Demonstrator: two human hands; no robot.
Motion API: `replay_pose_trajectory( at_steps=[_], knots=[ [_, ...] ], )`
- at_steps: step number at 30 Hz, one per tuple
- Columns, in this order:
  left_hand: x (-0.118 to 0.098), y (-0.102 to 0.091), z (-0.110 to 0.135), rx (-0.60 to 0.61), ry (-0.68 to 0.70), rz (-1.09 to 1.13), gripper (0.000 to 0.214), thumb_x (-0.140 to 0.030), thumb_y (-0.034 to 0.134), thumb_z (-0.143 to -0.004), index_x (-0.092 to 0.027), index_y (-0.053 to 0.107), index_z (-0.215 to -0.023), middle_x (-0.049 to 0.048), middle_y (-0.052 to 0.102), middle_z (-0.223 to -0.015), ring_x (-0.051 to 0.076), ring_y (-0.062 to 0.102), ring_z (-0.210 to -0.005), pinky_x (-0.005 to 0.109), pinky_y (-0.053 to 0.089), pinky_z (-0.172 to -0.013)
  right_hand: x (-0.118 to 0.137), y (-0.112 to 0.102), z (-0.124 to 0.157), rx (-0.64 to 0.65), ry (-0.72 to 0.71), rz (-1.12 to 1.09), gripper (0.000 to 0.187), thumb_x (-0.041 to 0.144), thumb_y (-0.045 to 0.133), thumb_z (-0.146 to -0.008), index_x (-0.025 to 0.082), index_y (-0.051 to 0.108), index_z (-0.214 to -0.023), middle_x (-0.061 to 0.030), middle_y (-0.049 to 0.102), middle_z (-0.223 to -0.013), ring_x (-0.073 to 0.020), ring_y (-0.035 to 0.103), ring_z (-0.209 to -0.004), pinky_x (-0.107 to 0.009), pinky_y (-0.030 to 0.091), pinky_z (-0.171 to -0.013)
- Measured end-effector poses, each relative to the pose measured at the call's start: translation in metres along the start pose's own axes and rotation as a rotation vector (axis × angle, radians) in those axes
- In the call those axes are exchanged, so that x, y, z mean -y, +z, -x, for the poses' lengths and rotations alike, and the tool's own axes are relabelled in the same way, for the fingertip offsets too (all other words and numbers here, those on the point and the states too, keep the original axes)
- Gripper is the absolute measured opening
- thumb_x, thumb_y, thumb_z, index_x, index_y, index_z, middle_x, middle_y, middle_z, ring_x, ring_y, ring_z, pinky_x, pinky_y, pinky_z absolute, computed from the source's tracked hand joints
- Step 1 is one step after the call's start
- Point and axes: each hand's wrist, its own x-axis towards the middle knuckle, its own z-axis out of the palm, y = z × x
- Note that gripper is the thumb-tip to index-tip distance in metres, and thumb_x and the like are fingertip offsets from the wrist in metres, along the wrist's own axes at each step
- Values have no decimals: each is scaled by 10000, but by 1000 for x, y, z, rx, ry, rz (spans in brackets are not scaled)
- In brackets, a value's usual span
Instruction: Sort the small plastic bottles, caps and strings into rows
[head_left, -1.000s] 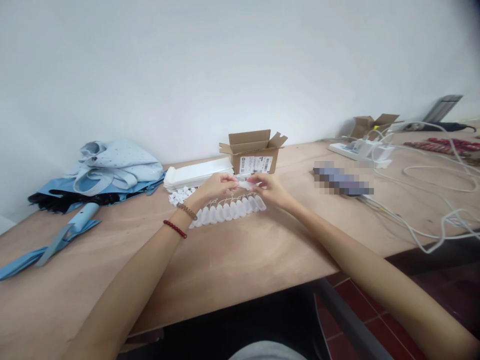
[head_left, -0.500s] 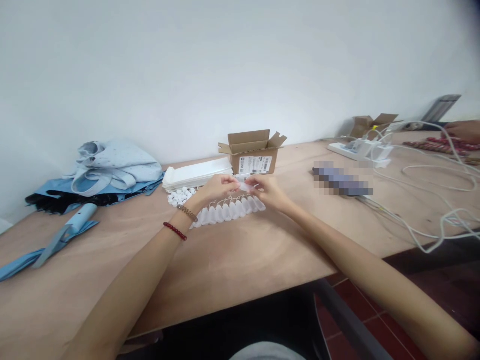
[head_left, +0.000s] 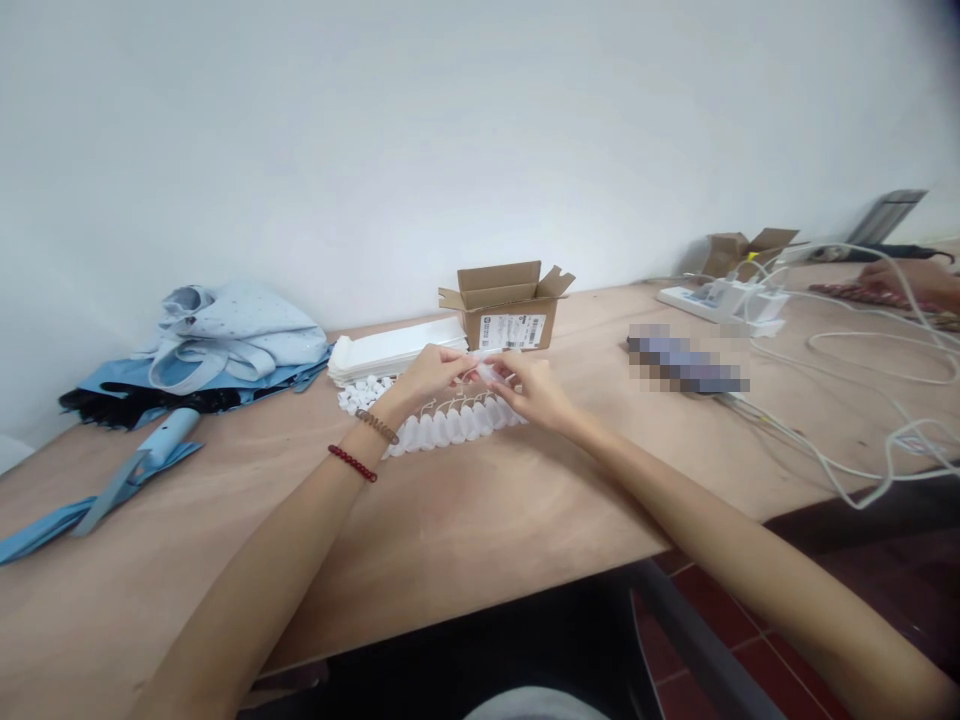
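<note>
My left hand [head_left: 435,374] and my right hand [head_left: 534,388] meet above the table, their fingertips closed on a small white translucent pouch [head_left: 490,374]. Part of it is hidden by the fingers. Just below them lies a row of similar white pouches [head_left: 448,428] with thin beige cords at their upper ends. A heap of small white pieces [head_left: 363,394] sits by my left wrist. Behind it is a stack of flat white strips or sleeves [head_left: 397,346].
An open cardboard box [head_left: 510,325] stands by the wall. On the left lie a pale blue cloth bag [head_left: 232,330] and a folded blue umbrella [head_left: 161,445]. To the right are a blurred-out phone-like object [head_left: 686,362], a white power strip [head_left: 724,305], loose cables and another person's hand [head_left: 911,280].
Both of my hands stay at nearly the same spot; the pouch has turned between my fingertips, and my right fingers have shifted lower on it. The other person's hand has moved slightly left.
</note>
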Motion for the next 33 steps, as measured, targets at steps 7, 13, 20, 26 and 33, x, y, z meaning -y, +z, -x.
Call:
replay_pose_trajectory(
  at_steps=[7,13,20,26,33],
  knots=[
    [-9,-4,2,15,48,10,314,-423,571,-801,-150,727,-793,83,704,-863,172,603,-818,292,461,-723,7,1,-2,-16,53,-80,284,273,508,-866,192,579,-1128,-84,664,-985,-205,621,-855,-324,517,-693],
    [-2,-1,2,16,87,54,283,-378,650,-754,-136,709,-889,77,700,-889,175,612,-834,286,462,-732,3,2,0,-28,92,-133,236,266,527,-854,171,570,-1065,-74,657,-881,-185,629,-785,-307,515,-678],
    [-2,1,4,20,74,28,294,-406,624,-769,-137,713,-849,67,689,-831,167,595,-755,280,442,-665,3,1,0,-27,77,-134,273,254,545,-837,205,540,-1106,-48,633,-851,-178,623,-762,-305,509,-663],
    [-3,6,4,87,85,110,301,-411,626,-775,-143,684,-898,63,674,-884,147,587,-787,258,433,-679,3,2,0,-22,53,-145,287,203,530,-825,223,552,-1110,-50,660,-900,-178,632,-770,-300,511,-656],
    [1,7,3,126,67,153,311,-418,631,-769,-142,671,-908,54,658,-876,133,575,-760,254,429,-670,0,4,0,-61,66,-106,278,202,550,-806,212,551,-1084,-53,658,-888,-185,626,-811,-300,510,-665]
  ],
)
